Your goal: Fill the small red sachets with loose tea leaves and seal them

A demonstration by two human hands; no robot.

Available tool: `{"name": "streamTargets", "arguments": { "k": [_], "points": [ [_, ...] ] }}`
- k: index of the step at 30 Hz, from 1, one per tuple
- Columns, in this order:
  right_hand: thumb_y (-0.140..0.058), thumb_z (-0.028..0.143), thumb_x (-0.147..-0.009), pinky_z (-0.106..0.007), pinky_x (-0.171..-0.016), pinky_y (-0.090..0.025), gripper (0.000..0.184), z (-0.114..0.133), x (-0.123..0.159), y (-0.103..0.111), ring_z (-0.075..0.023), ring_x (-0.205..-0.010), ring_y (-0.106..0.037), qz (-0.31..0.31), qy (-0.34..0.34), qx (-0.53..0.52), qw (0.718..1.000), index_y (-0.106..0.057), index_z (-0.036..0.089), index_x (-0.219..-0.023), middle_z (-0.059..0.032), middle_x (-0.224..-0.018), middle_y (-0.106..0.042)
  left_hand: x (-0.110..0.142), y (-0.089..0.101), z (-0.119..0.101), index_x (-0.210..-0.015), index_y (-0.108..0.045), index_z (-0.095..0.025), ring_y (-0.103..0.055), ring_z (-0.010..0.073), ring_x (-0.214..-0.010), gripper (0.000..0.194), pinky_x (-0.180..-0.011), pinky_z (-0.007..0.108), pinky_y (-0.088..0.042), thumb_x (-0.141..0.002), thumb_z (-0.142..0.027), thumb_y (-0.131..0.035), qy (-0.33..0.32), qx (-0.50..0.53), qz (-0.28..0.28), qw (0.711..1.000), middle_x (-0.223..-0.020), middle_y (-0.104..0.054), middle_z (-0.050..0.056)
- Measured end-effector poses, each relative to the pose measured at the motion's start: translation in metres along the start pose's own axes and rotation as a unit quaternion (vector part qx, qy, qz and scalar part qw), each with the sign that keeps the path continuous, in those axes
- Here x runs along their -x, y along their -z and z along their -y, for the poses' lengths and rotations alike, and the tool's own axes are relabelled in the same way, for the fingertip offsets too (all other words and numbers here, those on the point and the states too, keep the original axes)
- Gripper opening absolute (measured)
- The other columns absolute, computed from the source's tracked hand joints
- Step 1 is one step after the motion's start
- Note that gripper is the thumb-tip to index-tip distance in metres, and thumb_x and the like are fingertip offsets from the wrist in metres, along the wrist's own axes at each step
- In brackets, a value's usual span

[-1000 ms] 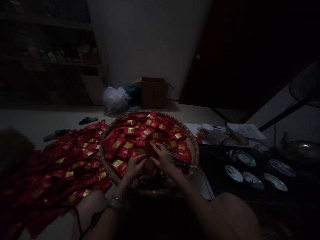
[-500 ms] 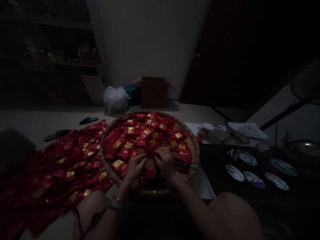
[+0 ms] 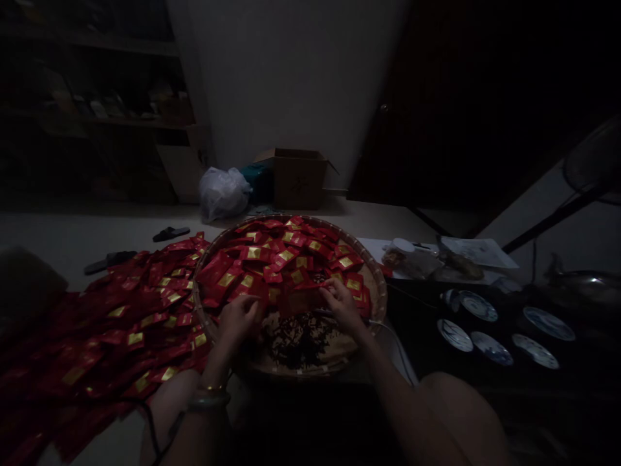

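Head view. The basket (image 3: 381, 285) is round, with a bound rim, and sits directly in front of the person. Its far and middle parts contain a heap of red packets (image 3: 286, 256) marked with gold patches. Loose dark leaves (image 3: 298, 344) lie on the basket floor at the near side.

Right hand (image 3: 345, 309): the grip is pinched on the right end of 1 packet (image 3: 305, 300). This packet is above the middle of the basket, between the heap and the leaves.

Left hand (image 3: 237, 321): positioned over the near left part of the basket, fingers bent, beside the red packets. Its grip cannot be determined; the fingertips merge with the dim red behind them. The left wrist carries a green bangle (image 3: 208, 399).

A cable (image 3: 398, 349) runs over the right side of the basket rim.

Left of the basket, a second pile of red packets (image 3: 160, 320) covers the floor. 2 slippers (image 3: 171, 233) lie near its far edge.

Beyond the basket, a white plastic bag (image 3: 223, 193) and a cardboard box (image 3: 299, 181) stand near the wall.

To the right, the dark bench (image 3: 417, 317) carries 5 blue-and-white dishes (image 3: 491, 349). A jar (image 3: 402, 252) with a pale lid stands behind them.
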State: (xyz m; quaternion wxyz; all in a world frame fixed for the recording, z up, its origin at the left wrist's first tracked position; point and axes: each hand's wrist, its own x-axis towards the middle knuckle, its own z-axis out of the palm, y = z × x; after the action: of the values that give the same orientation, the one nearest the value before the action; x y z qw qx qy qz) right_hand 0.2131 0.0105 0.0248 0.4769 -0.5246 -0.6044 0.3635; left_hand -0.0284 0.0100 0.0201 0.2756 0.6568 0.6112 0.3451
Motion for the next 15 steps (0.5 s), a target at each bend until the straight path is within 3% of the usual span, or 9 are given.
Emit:
{"name": "streamTargets", "arguments": {
  "k": [4,6,7,8,10,11,13,15],
  "points": [
    [-0.051,0.040,-0.080,-0.023,-0.058,-0.043,0.022,0.003,0.002,0.009,-0.0133,-0.062,-0.054,0.051,-0.018,-0.045,0.998,-0.051,0.019,-0.086,0.0013,-0.068,-0.056,-0.003,0.009,0.003,-0.078,-0.072,-0.019,-0.055,0.0323,-0.108,0.023,-0.095,0.045,-0.039,-0.072,-0.036,-0.058,-0.015,-0.072,-0.196,0.978,-0.108,-0.066,0.014],
    [-0.051,0.038,-0.081,-0.026,-0.066,-0.046,0.020,0.007,0.008,0.006,-0.0159,-0.072,-0.058,0.102,0.013,-0.013,0.995,-0.057,0.019,-0.086,-0.0018,-0.076,-0.062,0.000,0.007,-0.005,-0.085,-0.071,-0.017,-0.052,0.0311,-0.112,0.029,-0.098,0.044,-0.036,-0.074,-0.040,-0.056,-0.042,-0.015,-0.212,0.976,-0.114,-0.064,0.014],
    [-0.051,0.036,-0.082,-0.028,-0.073,-0.047,0.019,0.009,0.011,0.003,-0.0178,-0.081,-0.059,0.125,0.041,0.011,0.991,-0.060,0.019,-0.085,-0.0033,-0.081,-0.064,0.002,0.005,-0.010,-0.087,-0.071,-0.017,-0.055,0.0286,-0.107,0.031,-0.095,0.040,-0.039,-0.075,-0.041,-0.054,-0.050,0.038,-0.163,0.985,-0.108,-0.066,0.012],
    [-0.052,0.033,-0.083,-0.031,-0.080,-0.046,0.018,0.011,0.015,0.000,-0.0197,-0.090,-0.059,0.146,0.073,0.034,0.986,-0.062,0.019,-0.084,-0.0045,-0.085,-0.065,0.004,0.003,-0.016,-0.089,-0.070,-0.018,-0.059,0.0258,-0.097,0.034,-0.088,0.036,-0.044,-0.078,-0.044,-0.050,-0.042,0.092,-0.069,0.992,-0.098,-0.069,0.009],
    [-0.052,0.028,-0.084,-0.037,-0.093,-0.041,0.016,0.016,0.023,-0.006,-0.0218,-0.105,-0.055,0.180,0.135,0.074,0.972,-0.065,0.020,-0.083,-0.0054,-0.089,-0.066,0.010,-0.003,-0.027,-0.081,-0.070,-0.018,-0.061,0.0232,-0.081,0.038,-0.073,0.030,-0.048,-0.078,-0.049,-0.048,-0.004,0.156,0.129,0.979,-0.078,-0.070,0.005],
    [-0.051,0.026,-0.085,-0.038,-0.096,-0.039,0.016,0.018,0.026,-0.009,-0.0219,-0.107,-0.054,0.193,0.156,0.089,0.965,-0.066,0.021,-0.082,-0.0054,-0.087,-0.066,0.012,-0.005,-0.031,-0.076,-0.069,-0.018,-0.060,0.0216,-0.074,0.038,-0.068,0.027,-0.048,-0.076,-0.051,-0.050,0.006,0.163,0.192,0.968,-0.072,-0.068,0.004],
    [-0.050,0.024,-0.085,-0.038,-0.095,-0.040,0.017,0.022,0.031,-0.012,-0.0214,-0.105,-0.055,0.207,0.171,0.105,0.957,-0.067,0.021,-0.083,-0.0054,-0.084,-0.067,0.017,-0.009,-0.037,-0.070,-0.066,-0.017,-0.055,0.0174,-0.061,0.042,-0.055,0.024,-0.044,-0.077,-0.054,-0.047,0.020,0.171,0.255,0.951,-0.061,-0.063,0.001],
    [-0.055,0.025,-0.082,-0.035,-0.089,-0.044,0.014,0.024,0.034,-0.014,-0.0210,-0.098,-0.058,0.228,0.156,0.102,0.956,-0.068,0.020,-0.086,-0.0051,-0.085,-0.067,0.020,-0.013,-0.039,-0.067,-0.063,-0.016,-0.050,0.0142,-0.054,0.046,-0.049,0.022,-0.040,-0.078,-0.056,-0.044,0.012,0.175,0.269,0.947,-0.058,-0.059,0.000]
  ]
}}
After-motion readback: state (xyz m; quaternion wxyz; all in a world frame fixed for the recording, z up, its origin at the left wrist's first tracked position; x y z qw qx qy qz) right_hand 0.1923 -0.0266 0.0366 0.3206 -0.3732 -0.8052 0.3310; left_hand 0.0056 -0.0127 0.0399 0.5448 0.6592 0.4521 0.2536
